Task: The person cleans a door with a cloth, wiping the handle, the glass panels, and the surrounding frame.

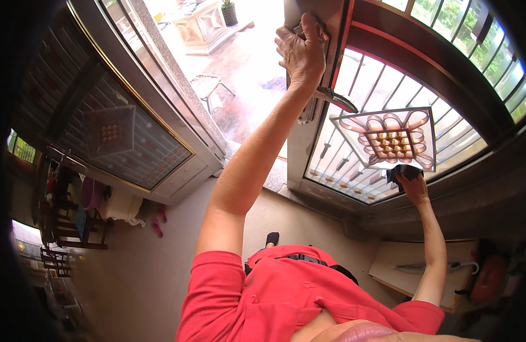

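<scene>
A dark cloth (405, 176) is bunched in my right hand (413, 188), against the glass pane (376, 164) of a metal door leaf, just below a square grille ornament (391, 143) with copper-coloured loops and gold knobs. My left hand (303, 55) is raised to the edge of the door leaf (299, 158), its fingers around the edge and the thumb over a lock plate (322, 34). A curved door handle (338, 100) sticks out below my left wrist. Vertical bars stand behind the glass.
Another glazed door leaf (169, 171) stands on the left, with the doorway between. Outside are a stool (207, 81) and a potted plant (229, 13). Pink slippers (157, 226) lie on the floor by dark wooden chairs (81, 226). An umbrella (434, 267) lies on a low surface at right.
</scene>
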{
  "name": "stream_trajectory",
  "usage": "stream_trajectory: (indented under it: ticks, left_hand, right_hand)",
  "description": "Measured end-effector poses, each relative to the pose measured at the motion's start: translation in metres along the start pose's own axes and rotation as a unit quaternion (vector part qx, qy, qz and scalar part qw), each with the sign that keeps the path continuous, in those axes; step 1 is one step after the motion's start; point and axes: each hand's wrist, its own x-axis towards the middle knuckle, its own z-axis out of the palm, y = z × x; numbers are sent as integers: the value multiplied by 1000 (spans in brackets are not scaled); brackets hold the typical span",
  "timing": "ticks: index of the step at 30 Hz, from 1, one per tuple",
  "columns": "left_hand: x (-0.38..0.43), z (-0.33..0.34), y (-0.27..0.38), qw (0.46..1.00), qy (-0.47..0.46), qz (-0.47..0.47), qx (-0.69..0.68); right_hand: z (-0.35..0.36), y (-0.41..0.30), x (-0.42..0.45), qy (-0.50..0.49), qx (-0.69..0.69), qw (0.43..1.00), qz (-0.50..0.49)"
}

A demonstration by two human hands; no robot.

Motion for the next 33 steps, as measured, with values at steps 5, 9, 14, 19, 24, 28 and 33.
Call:
stream_trajectory:
  ticks: [5,9,14,19,24,28,33]
  left_hand:
    - [-1,0,1,1000,4,5,3]
    - [0,-3,-1,1000,3,6,8]
    - [-1,-2,4,1000,-18,10,-2]
    - [4,-25,17,994,-86,-60,5]
    - [17,-3,0,999,19,-23,39]
    - [20,-5,-12,999,14,20,21]
    - [-7,-8,20,996,-35,-10,-76]
  right_hand:
    - [-2,-27,46,23,59,998,-3]
    - [-19,-94,147,-3,59,998,-32]
    - [5,-142,213,117,-14,986,-120]
    - [37,-128,174,108,17,979,-170]
    - [68,-55,39,25,-71,990,-118]
    - [19,1,-21,-42,44,998,15]
    - [-61,50,-21,232,-183,924,243]
